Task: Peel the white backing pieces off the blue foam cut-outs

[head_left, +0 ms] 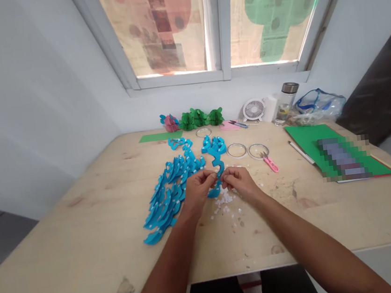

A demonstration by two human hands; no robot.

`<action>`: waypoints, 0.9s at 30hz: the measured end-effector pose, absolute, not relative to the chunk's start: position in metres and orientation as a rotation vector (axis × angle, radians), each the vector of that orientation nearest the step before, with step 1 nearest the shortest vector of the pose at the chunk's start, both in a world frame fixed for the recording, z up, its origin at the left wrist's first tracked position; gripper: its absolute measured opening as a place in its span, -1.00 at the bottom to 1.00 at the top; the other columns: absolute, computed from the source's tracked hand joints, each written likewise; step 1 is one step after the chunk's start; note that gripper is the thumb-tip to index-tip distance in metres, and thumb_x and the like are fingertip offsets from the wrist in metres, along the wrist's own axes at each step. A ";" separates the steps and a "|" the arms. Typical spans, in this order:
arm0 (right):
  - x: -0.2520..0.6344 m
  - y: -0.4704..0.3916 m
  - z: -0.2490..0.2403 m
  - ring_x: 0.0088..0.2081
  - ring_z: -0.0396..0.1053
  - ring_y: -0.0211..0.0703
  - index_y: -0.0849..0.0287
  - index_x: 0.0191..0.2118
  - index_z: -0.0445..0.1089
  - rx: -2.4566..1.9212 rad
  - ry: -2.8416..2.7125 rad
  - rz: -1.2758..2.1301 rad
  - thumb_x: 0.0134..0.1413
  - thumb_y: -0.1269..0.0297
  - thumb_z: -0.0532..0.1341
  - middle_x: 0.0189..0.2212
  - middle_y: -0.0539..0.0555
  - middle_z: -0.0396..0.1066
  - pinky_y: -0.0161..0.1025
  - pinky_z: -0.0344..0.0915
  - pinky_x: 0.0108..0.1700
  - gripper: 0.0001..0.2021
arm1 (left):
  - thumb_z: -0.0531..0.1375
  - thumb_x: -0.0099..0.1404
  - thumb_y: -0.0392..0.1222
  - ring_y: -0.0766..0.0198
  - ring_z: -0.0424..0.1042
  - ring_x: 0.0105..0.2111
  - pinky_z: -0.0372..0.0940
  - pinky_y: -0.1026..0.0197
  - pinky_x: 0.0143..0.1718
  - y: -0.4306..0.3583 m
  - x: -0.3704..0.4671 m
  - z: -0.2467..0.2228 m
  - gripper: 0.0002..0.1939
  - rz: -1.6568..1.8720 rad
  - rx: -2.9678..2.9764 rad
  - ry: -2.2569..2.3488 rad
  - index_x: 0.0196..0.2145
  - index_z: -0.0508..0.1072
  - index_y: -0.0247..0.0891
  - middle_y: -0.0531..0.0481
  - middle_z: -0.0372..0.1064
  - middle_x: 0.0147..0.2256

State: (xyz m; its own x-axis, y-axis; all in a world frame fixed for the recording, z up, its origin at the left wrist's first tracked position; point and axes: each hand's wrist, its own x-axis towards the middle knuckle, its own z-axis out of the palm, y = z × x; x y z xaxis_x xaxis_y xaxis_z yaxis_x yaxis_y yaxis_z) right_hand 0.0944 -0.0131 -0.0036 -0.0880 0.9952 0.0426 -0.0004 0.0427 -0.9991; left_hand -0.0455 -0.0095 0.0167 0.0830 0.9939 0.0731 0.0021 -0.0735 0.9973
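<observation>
A wavy blue paper cutout [217,161] is between my two hands, over the middle of the table. My left hand [197,189] pinches its left edge with thumb and forefinger. From the other side, my right hand [241,181] has its fingertips closed together at the cutout's right edge; whether a tiny piece is also in them is too small to tell. Many similar blue paper pieces [169,205] with white tabs lie in overlapping rows left of my left hand. More blue pieces [218,144] sit just behind. Small white paper scraps [225,199] are scattered below my fingers.
Tape rings [237,150] and pink-handled snips [271,162] lie to the right. Green sheets [309,136] rest farther right beside a white pen [301,152]. Along the wall stand green paper ornaments [198,117], a small fan [254,110], a glass bottle [286,103] and a plastic bag [321,105].
</observation>
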 end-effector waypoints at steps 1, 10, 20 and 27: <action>0.095 -0.013 -0.004 -0.68 0.18 -0.35 0.21 -0.58 0.34 -1.144 -1.290 1.224 -0.20 0.39 0.08 -0.72 -0.05 0.33 -0.40 0.10 -0.60 -0.89 | 0.22 -0.01 -0.11 0.37 0.20 -0.60 0.15 0.33 -0.52 -0.009 -0.046 0.016 -0.80 1.212 1.292 1.126 -0.63 0.42 -0.30 0.06 0.28 -0.65; 0.095 -0.014 -0.002 -0.66 0.16 -0.35 0.21 -0.58 0.32 -1.238 -1.310 1.109 -0.09 0.20 0.17 -0.71 -0.04 0.31 -0.38 0.10 -0.58 -0.80 | 0.23 0.00 -0.12 0.35 0.28 -0.55 0.18 0.32 -0.48 -0.007 -0.045 0.007 -0.84 1.259 1.397 1.168 -0.54 0.48 -0.29 0.06 0.37 -0.58; 0.095 -0.012 -0.005 -0.65 0.18 -0.35 0.21 -0.56 0.31 -1.194 -1.369 1.156 -0.14 0.32 0.16 -0.68 -0.06 0.33 -0.39 0.08 -0.57 -0.90 | 0.23 0.00 -0.12 0.34 0.29 -0.56 0.18 0.31 -0.49 -0.007 -0.046 0.008 -0.84 1.250 1.374 1.197 -0.53 0.48 -0.29 0.07 0.37 -0.59; 0.105 -0.006 -0.017 -0.67 0.09 -0.37 0.20 -0.61 0.28 -1.381 -1.362 0.939 -0.14 0.26 0.14 -0.74 -0.09 0.21 -0.39 -0.02 -0.60 -0.83 | 0.23 0.02 -0.11 0.40 0.23 -0.61 0.16 0.33 -0.51 -0.009 -0.047 0.015 -0.78 1.228 1.253 1.067 -0.64 0.42 -0.31 0.07 0.30 -0.65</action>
